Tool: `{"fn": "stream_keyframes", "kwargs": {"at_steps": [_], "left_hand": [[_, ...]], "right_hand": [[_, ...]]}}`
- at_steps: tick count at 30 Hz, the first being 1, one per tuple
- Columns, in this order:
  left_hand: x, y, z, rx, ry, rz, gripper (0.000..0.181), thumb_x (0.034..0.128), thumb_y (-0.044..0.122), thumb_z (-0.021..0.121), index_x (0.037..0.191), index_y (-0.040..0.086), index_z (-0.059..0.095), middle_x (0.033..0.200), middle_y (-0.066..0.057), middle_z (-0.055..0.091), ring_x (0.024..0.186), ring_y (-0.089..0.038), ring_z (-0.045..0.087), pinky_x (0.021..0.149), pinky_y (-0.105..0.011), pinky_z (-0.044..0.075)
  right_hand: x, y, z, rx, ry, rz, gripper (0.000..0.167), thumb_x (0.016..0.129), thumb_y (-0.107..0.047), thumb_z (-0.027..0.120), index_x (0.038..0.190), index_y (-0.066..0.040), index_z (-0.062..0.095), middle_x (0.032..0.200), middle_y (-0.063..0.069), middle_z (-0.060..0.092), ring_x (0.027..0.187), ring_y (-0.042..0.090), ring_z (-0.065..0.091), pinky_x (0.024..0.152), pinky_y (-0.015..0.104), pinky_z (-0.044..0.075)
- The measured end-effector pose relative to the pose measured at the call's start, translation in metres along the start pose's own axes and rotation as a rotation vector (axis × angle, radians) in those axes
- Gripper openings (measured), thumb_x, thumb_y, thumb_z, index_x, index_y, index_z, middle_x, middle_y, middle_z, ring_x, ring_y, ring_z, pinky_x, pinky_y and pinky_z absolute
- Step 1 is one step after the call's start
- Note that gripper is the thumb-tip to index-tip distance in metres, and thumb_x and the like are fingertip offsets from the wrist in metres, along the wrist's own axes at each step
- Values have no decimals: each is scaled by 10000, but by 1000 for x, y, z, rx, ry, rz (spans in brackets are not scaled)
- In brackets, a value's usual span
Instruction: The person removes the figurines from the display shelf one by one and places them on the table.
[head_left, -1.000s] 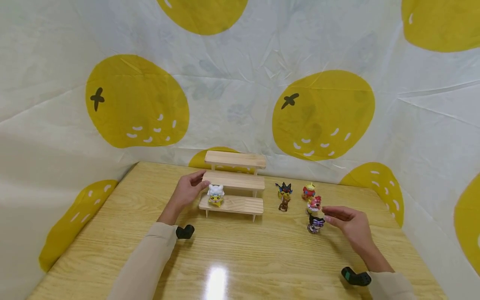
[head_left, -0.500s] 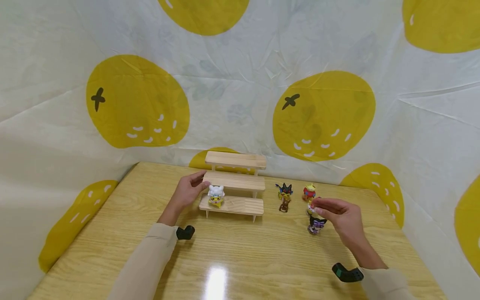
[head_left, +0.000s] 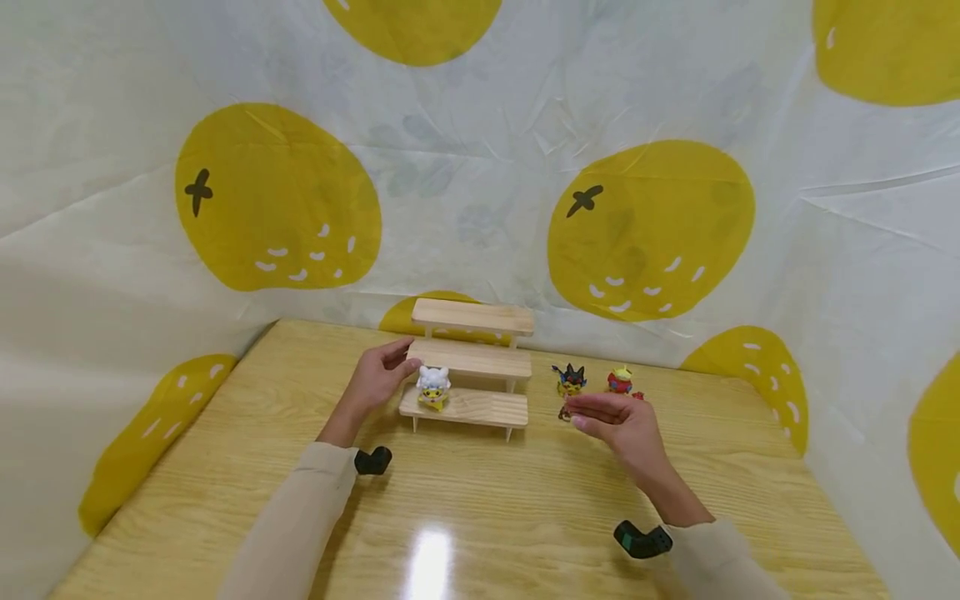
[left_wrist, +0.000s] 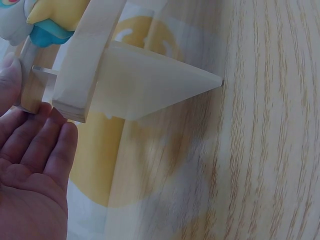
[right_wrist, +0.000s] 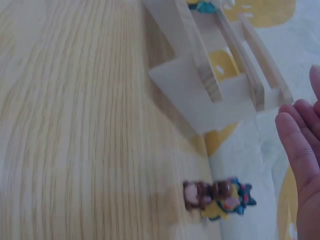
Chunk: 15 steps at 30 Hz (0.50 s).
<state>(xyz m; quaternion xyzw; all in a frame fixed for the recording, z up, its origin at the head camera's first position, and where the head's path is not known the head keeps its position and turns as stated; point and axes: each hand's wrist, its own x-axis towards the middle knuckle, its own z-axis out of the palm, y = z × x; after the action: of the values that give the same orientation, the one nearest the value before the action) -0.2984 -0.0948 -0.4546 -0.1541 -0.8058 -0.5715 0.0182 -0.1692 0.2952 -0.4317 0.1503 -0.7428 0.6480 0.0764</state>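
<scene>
My left hand (head_left: 372, 382) grips the left end of the middle board of a three-step wooden display stand (head_left: 472, 360); in the left wrist view the thumb lies over the board, fingers beneath. A figurine with a white hood and yellow body (head_left: 433, 387) stands at the left of the lowest step. My right hand (head_left: 628, 429) hovers over the table right of the stand, fingers extended and nothing seen between them. Just beyond its fingertips are a small brown figurine (right_wrist: 197, 195) and a black-eared yellow figurine (head_left: 572, 379).
Behind the right hand stands a red figurine with a yellow top (head_left: 619, 381). A bit of a pink-red figurine (head_left: 638, 396) shows past the hand; the purple-bowed one is hidden. A fruit-print cloth (head_left: 465, 208) hangs behind the wooden table (head_left: 510, 517).
My right hand has moved left from beside the pink-red and purple-bowed figurines, passing over them to the brown one. The left hand keeps its hold on the stand.
</scene>
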Motion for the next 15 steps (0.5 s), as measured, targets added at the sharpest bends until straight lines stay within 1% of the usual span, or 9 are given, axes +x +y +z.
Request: {"fn": "stream_keyframes", "kwargs": {"at_steps": [4, 7, 9, 11, 12, 15], "left_hand": [[0, 0, 0, 2, 0, 13, 574, 1033, 212, 677, 1536, 3, 497, 1546, -238, 531, 1408, -392, 559, 1139, -511, 495], [0, 0, 0, 9, -1, 12, 571, 1036, 209, 672, 1538, 4, 495, 1548, -245, 525, 1407, -400, 557, 1139, -522, 494], [0, -1, 0, 8, -1, 7, 571, 1038, 208, 668, 1542, 6, 489, 1555, -244, 517, 1413, -400, 550, 1146, -524, 488], [0, 0, -1, 5, -2, 5, 572, 1040, 198, 664, 1544, -1, 481, 1560, -249, 507, 1416, -407, 544, 1151, -534, 482], [-1, 3, -1, 7, -5, 3, 568, 1043, 181, 659, 1543, -16, 475, 1560, -259, 501, 1417, -416, 539, 1153, -541, 478], [-1, 5, 0, 0, -9, 1, 565, 1048, 152, 645, 1544, -42, 455, 1565, -273, 486, 1423, -428, 528, 1160, -550, 468]], "right_hand": [[7, 1, 16, -19, -20, 18, 354, 923, 30, 753, 1231, 183, 667, 1125, 27, 812, 998, 65, 778, 853, 247, 640], [12, 2, 27, -16, -25, 43, 364, 921, 23, 758, 1240, 174, 669, 1145, 78, 804, 1005, 54, 772, 860, 242, 638], [16, 2, 33, -13, -28, 51, 368, 918, 27, 760, 1244, 172, 668, 1167, 150, 789, 1008, 51, 769, 864, 242, 638], [19, 1, 39, -4, -35, 57, 369, 915, 32, 760, 1244, 173, 668, 1196, 241, 757, 1025, 81, 773, 869, 244, 637], [21, 1, 42, -2, -38, 60, 366, 915, 32, 760, 1243, 169, 671, 1207, 274, 742, 1032, 96, 774, 871, 245, 637], [25, 1, 50, 5, -51, 71, 358, 916, 38, 757, 1243, 159, 677, 1240, 354, 692, 1052, 148, 777, 876, 251, 637]]}}
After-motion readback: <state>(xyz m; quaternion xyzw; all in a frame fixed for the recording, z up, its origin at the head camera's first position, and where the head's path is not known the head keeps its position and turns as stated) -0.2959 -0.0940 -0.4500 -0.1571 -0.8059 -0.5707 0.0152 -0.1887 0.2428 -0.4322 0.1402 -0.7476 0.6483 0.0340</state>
